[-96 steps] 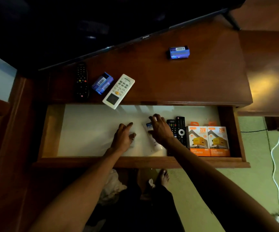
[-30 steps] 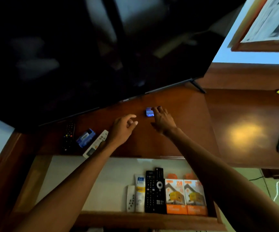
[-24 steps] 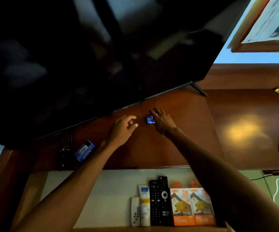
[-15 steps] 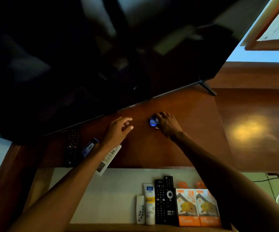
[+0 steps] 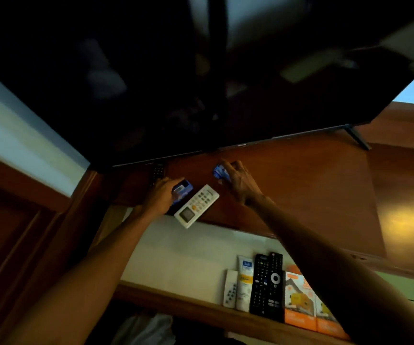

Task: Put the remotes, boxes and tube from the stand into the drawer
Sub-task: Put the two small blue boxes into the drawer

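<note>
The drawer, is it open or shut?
Open. The drawer is pulled out from under the stand, so its pale floor shows, with black remotes, a tube and orange boxes lying inside.

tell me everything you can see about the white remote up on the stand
The white remote is a long, plastic-looking slab lying flat and diagonal on the wooden stand. A small grey display sits at its near end, rows of pale buttons beyond. That near end overhangs the open drawer. The left hand beside it holds a blue box; contact with the remote is unclear.
</note>
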`<action>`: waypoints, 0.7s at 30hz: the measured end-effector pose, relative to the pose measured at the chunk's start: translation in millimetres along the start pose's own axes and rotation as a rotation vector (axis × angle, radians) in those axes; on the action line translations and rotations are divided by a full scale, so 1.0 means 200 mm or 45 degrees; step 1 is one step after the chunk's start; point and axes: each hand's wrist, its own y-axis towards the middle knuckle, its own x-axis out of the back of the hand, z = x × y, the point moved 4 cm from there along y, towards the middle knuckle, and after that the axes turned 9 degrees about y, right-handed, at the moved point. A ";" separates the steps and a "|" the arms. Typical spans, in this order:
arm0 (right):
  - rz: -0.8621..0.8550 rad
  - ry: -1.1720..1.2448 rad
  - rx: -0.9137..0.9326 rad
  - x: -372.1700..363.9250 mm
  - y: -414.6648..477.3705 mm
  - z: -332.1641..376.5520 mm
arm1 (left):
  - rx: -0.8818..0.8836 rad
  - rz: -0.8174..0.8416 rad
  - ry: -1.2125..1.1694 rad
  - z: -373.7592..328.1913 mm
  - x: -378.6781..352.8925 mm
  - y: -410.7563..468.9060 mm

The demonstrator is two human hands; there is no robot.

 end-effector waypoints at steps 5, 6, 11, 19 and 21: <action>0.018 0.012 -0.018 -0.04 -0.07 0.03 | -0.020 0.055 -0.090 -0.01 -0.05 0.02; 0.020 0.019 -0.026 -0.04 -0.09 0.04 | -0.049 0.053 -0.073 -0.01 -0.07 0.02; -0.069 0.012 -0.026 -0.04 -0.23 0.08 | -0.209 0.011 0.019 0.02 -0.06 0.03; -0.209 0.034 -0.200 -0.14 -0.52 0.13 | -0.383 -0.187 -0.256 -0.19 0.09 -0.23; -0.215 0.034 -0.236 -0.20 -0.62 0.11 | -0.478 -0.160 -0.261 -0.24 0.04 -0.37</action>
